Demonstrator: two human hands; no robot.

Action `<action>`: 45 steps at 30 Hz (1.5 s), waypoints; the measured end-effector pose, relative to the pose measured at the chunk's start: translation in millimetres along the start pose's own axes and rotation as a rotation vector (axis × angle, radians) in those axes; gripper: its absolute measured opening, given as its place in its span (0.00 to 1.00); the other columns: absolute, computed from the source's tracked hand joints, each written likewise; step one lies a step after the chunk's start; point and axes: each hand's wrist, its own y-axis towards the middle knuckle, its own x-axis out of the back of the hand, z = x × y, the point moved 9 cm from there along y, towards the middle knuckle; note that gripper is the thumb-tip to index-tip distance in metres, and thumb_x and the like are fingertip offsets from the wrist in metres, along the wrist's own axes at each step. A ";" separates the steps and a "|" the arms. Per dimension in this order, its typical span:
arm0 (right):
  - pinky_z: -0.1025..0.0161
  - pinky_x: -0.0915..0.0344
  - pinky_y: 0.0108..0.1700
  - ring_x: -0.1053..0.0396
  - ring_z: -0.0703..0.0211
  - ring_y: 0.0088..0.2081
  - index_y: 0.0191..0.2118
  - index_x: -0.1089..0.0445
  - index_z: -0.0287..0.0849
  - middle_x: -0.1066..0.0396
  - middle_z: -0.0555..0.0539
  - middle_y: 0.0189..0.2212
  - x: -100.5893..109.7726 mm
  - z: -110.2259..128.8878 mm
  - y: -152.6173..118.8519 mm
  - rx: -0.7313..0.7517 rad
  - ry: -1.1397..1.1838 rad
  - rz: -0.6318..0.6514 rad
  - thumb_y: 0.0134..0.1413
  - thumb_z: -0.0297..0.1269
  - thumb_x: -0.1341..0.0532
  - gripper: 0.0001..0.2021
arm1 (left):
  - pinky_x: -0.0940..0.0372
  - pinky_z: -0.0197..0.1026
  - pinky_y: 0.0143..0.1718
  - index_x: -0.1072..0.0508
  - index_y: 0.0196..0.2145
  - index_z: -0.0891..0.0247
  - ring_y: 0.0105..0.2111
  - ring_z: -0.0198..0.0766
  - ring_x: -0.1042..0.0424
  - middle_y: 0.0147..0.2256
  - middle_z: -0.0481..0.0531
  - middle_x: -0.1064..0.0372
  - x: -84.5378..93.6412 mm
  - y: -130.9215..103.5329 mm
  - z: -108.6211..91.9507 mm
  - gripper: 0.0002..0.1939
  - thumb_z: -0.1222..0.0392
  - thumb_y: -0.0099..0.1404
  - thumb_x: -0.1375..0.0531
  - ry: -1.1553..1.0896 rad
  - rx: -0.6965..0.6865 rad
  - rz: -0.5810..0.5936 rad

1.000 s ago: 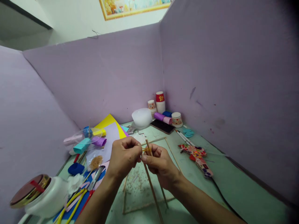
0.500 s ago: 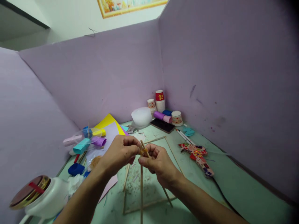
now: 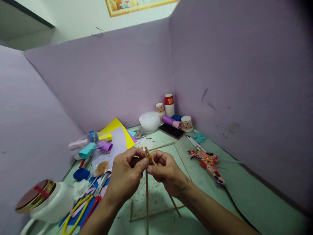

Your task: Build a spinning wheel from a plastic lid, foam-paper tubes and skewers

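Observation:
Two thin wooden sticks cross near their upper ends in front of me, one nearly upright (image 3: 147,202) and one slanting down to the right (image 3: 175,206). An amber rubber band (image 3: 149,157) is wrapped around the crossing. My left hand (image 3: 127,171) is closed, with thumb and forefinger pinching at the band on the left side. From the right, my right hand (image 3: 168,168) grips the slanting stick just below the crossing. Under both hands, a rectangular frame of thin sticks (image 3: 156,215) lies on the green tabletop, partly hidden by my hands, with crumbs scattered inside it.
To the left are yellow-handled scissors (image 3: 78,209), a white pot (image 3: 56,202), a bag of rubber bands (image 3: 102,167) and coloured paper (image 3: 117,130). A patterned glue gun (image 3: 207,163) with a cord lies right. Behind are a phone (image 3: 171,131), white bowl (image 3: 149,121) and paper cups (image 3: 169,109).
My left hand has turned and its forearm has shifted right, uncovering the scissors and the bag of rubber bands. My right hand keeps its grip on the sticks. The view has shifted slightly.

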 end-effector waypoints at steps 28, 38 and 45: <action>0.71 0.51 0.15 0.44 0.71 0.15 0.25 0.27 0.38 0.37 0.53 0.17 11.6 24.9 -3.9 0.241 -0.412 -0.059 0.40 0.35 0.35 0.06 | 0.46 0.32 0.19 0.29 0.19 0.63 0.17 0.30 0.40 0.15 0.45 0.36 -0.2 -24.0 9.0 0.09 0.62 0.56 0.42 0.224 -0.150 -0.217; 0.71 0.52 0.17 0.46 0.70 0.19 0.36 0.26 0.39 0.38 0.52 0.20 -3.2 37.9 8.3 0.288 -0.338 -0.055 0.45 0.47 0.37 0.16 | 0.47 0.31 0.17 0.29 0.20 0.64 0.15 0.27 0.42 0.15 0.43 0.36 7.9 -19.6 -20.6 0.09 0.63 0.56 0.42 0.253 -0.309 -0.354; 0.71 0.56 0.18 0.50 0.71 0.18 0.31 0.25 0.37 0.43 0.54 0.16 -4.7 42.0 15.2 0.296 -0.294 -0.093 0.43 0.47 0.35 0.16 | 0.46 0.32 0.19 0.30 0.19 0.64 0.16 0.29 0.41 0.15 0.44 0.37 9.2 -13.1 -23.4 0.09 0.64 0.56 0.43 0.266 -0.303 -0.371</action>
